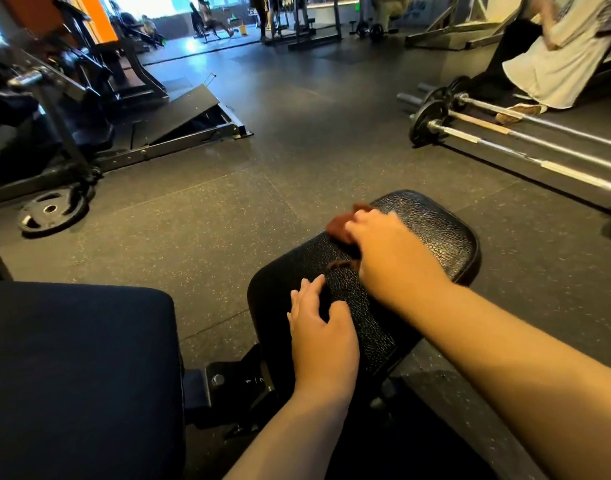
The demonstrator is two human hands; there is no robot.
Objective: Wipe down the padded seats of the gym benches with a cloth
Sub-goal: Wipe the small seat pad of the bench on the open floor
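**Cloth on the bench seat pad**

The speckled rubber floor (255,188) fills most of the view. A dark blue padded bench (79,372) takes the lower left corner. Beside it stands the black textured seat pad (432,230), tilted on its metal frame. Barbells (526,140) lie on the floor at the right, and a loose weight plate (53,211) lies at the left. The right hand (390,251) rests on the middle of the pad, fingers curled over a dark red cloth (340,228) that it presses against the pad near its left edge. The left hand (323,332) lies on the pad's near left edge, fingers straight and holding nothing.
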